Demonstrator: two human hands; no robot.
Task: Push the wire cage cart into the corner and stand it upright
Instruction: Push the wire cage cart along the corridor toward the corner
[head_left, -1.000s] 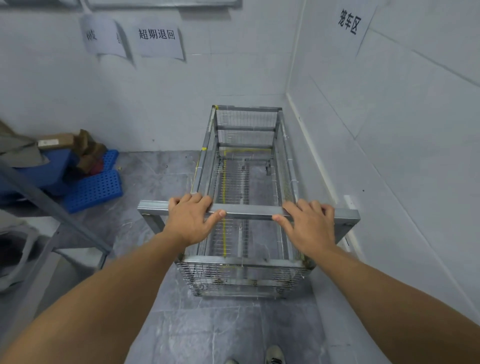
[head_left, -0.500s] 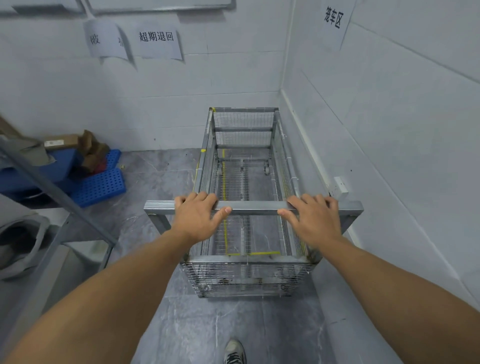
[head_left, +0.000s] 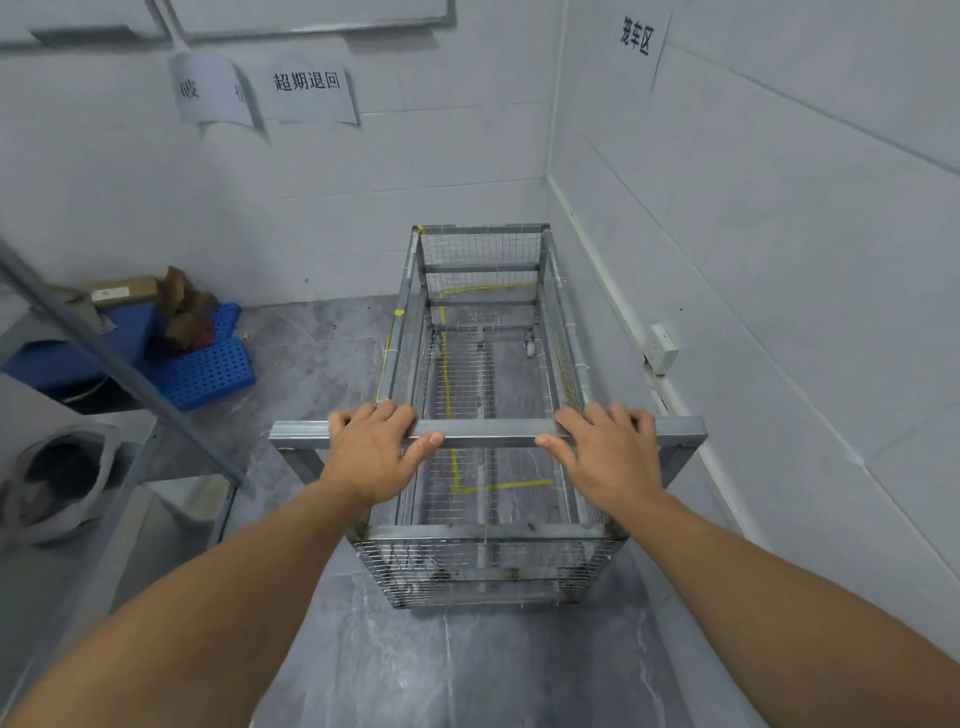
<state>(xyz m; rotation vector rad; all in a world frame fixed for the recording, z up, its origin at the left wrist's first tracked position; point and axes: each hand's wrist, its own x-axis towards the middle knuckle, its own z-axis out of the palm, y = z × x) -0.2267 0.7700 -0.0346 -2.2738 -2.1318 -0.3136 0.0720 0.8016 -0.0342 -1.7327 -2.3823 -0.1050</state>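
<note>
Wire cage cart (head_left: 483, 395) — empty, lengthwise along wall.

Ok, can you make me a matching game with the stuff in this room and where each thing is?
Things:
1. wire cage cart
2. blue plastic pallet
3. paper signs
4. left hand

Places:
A. taped to the back wall
B. on the floor at the left
C. gripping the cart's handle bar
D. alongside the right wall

Pairs: 1-D, 2-B, 3-A, 4-C
</note>
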